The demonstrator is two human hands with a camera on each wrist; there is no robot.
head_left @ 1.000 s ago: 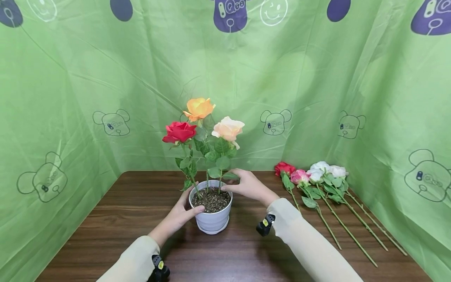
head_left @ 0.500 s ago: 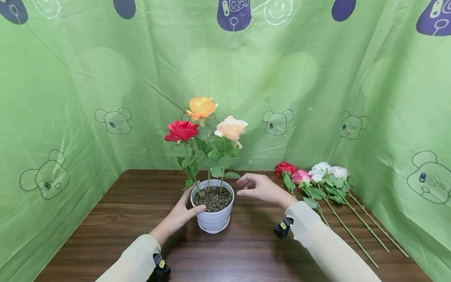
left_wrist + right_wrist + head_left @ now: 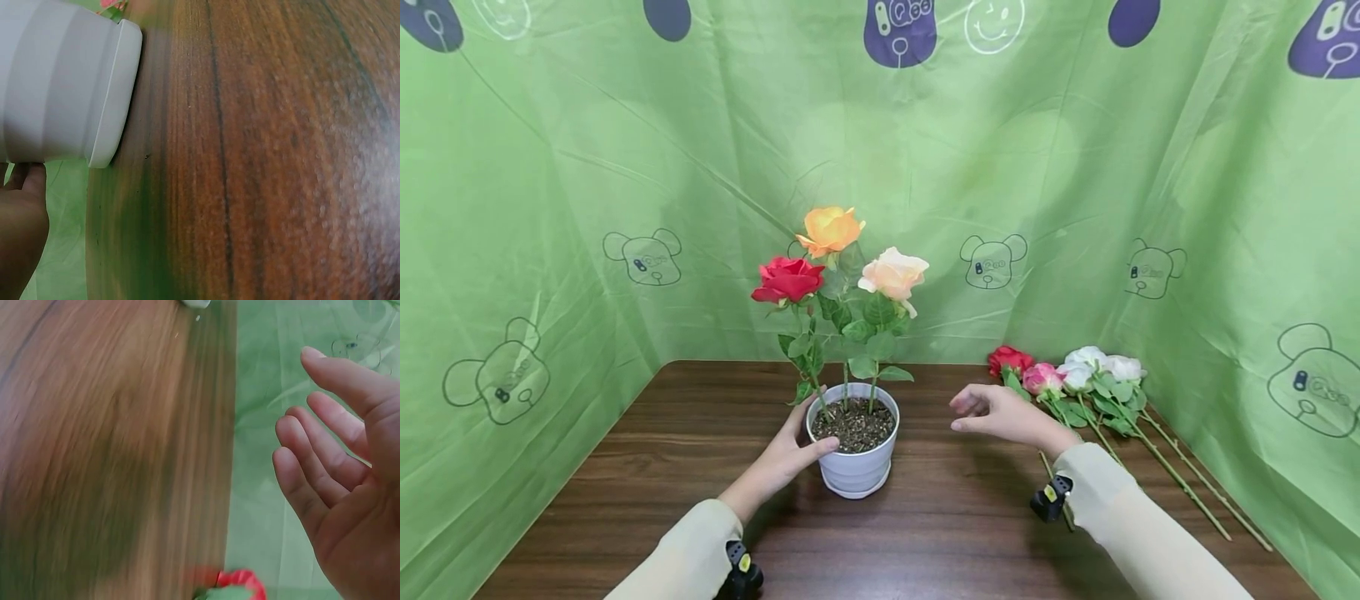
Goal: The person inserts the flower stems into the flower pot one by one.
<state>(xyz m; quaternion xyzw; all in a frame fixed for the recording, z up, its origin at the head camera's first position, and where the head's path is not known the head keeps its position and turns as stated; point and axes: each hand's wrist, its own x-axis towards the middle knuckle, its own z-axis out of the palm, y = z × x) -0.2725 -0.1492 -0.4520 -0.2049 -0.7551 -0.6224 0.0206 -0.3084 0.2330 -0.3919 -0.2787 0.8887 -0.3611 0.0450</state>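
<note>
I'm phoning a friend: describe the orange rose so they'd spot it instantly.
On the brown table stands a white pot. From its soil rises the orange rose, highest in the head view, its colour unlike the potted red rose and peach rose.

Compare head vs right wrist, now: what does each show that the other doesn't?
Only head: the left hand gripping the white pot at its side, the soil, the planted orange rose and peach rose, and the lying pink rose and white roses.

Only right wrist: the palm side of the right hand.

Both: the right hand, red petals, wooden table, green cloth. A white scrap at the wrist view's top edge is too cropped to identify.
</note>
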